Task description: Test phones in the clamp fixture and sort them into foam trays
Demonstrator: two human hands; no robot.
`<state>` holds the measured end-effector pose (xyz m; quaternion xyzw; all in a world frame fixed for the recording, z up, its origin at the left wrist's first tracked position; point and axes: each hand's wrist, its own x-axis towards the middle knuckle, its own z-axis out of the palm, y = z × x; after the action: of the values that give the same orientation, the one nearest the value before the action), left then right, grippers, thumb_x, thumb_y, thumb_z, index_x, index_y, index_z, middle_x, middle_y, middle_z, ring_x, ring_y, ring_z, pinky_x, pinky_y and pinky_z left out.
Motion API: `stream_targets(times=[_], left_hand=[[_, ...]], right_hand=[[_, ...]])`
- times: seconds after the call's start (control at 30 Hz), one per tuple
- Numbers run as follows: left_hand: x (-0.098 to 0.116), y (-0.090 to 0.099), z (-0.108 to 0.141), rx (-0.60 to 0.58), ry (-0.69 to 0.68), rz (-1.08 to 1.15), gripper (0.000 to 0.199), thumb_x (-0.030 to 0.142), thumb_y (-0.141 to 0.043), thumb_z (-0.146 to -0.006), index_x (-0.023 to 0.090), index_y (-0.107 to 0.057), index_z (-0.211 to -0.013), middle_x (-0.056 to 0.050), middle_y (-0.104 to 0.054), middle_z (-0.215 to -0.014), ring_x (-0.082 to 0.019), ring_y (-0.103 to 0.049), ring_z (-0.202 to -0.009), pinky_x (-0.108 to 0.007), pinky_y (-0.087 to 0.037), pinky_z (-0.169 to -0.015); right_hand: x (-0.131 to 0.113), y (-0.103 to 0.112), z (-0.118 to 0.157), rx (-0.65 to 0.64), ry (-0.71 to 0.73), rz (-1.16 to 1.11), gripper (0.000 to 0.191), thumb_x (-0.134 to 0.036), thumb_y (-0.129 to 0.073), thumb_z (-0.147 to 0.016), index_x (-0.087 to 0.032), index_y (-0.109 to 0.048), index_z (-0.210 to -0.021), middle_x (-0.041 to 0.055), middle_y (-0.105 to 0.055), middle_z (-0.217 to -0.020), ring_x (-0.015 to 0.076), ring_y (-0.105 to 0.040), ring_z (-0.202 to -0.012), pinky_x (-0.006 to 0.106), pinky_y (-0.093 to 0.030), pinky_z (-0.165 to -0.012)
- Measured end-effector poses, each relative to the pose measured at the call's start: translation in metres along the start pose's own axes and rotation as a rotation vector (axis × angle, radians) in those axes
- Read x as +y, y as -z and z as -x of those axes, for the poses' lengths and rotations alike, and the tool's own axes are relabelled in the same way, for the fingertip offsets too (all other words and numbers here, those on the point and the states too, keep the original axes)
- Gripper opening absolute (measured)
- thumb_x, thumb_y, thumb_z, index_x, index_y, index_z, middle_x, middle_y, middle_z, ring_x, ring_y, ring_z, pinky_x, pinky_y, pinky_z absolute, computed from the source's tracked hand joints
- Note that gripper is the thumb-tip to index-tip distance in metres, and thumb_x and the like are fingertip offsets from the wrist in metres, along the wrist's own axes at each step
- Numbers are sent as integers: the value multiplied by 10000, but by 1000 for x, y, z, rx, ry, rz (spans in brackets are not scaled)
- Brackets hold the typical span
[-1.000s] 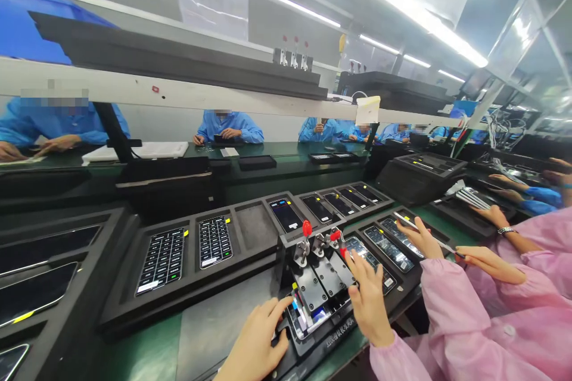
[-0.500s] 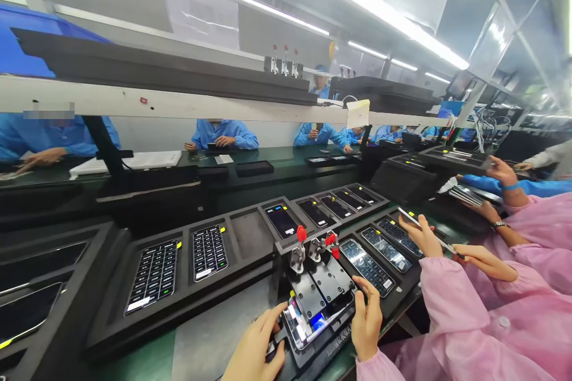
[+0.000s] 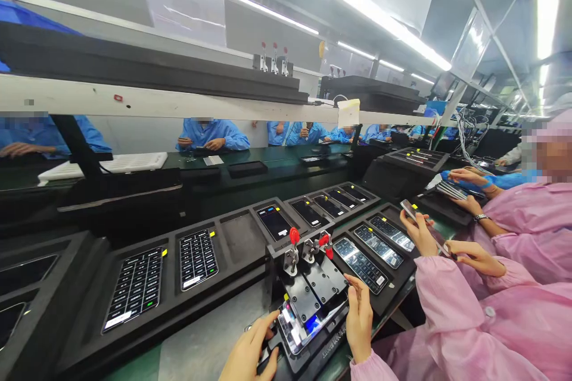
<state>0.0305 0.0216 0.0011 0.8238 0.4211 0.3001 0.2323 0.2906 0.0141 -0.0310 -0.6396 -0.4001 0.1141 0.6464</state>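
A black clamping fixture (image 3: pixel 328 336) stands at the table's front, with metal toggle clamps (image 3: pixel 292 259) and red-tipped levers. Under its dark pressing plates (image 3: pixel 319 286) lies a smartphone (image 3: pixel 292 327), its screen partly lit white and blue; the plates hide the rest. My left hand (image 3: pixel 250 348) grips the fixture's left side, thumb and fingers curled around a black part there. Against the opposite side is my right hand (image 3: pixel 360 315), its fingers bent onto the edge by the phone and plates.
Behind the fixture runs a black foam tray (image 3: pixel 241 237) with several phones in its slots. Another phone tray (image 3: pixel 379 299) lies to the right. A co-worker's hands (image 3: pixel 424 237) hold a phone there. A white shelf beam (image 3: pixel 214 108) crosses above; people in blue sit beyond.
The view has turned slightly right, so most things sit further left. Both my hands stay at the fixture. The far-right co-worker's raised hand has come down from the tray.
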Motion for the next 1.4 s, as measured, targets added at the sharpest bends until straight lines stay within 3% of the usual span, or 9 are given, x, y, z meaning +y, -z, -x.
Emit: stream_targets(times=[0.4,0.6,0.87,1.07,1.4], left_hand=[[7,9,-3,-117,52,25,440,218,-480,-821,250,-409,-1254,-22,-614,-936,-140,-586,-690,-250,-501,-693],[9,8,-1,-104,51,62,458,206,-486,-819,264,-394,-1264,-15,-613,-943,-138,-586,-706,-247,-494,-697],[14,13,-1,-85,48,82,451,207,-492,-817,267,-421,-1259,-29,-624,-949,-167,-598,-802,-276,-493,-762],[12,11,0,-106,51,78,461,197,-483,-819,260,-396,-1268,-36,-612,-970,-175,-588,-830,-299,-480,-794],[11,12,-1,-106,47,79,479,176,-488,-808,277,-389,-1266,-14,-606,-976,-165,-583,-829,-281,-479,-774]], right_hand=[[-5,0,-1,22,44,-10,342,-404,-442,-858,-170,-501,-1100,105,-553,-1136,212,-520,-1051,400,-402,-919],[-41,-6,-9,21,229,79,287,-339,-519,-825,-172,-530,-1058,88,-567,-1089,203,-529,-1023,398,-414,-909],[-85,-18,-40,-164,360,227,208,-340,-548,-809,-188,-568,-949,52,-612,-918,171,-578,-867,336,-474,-805],[-90,-21,-52,-145,391,297,186,-372,-531,-807,-193,-548,-856,40,-591,-834,160,-571,-769,300,-473,-674],[-81,-23,-66,-300,307,274,256,-441,-478,-834,-210,-449,-726,-4,-570,-684,134,-566,-621,267,-472,-599]])
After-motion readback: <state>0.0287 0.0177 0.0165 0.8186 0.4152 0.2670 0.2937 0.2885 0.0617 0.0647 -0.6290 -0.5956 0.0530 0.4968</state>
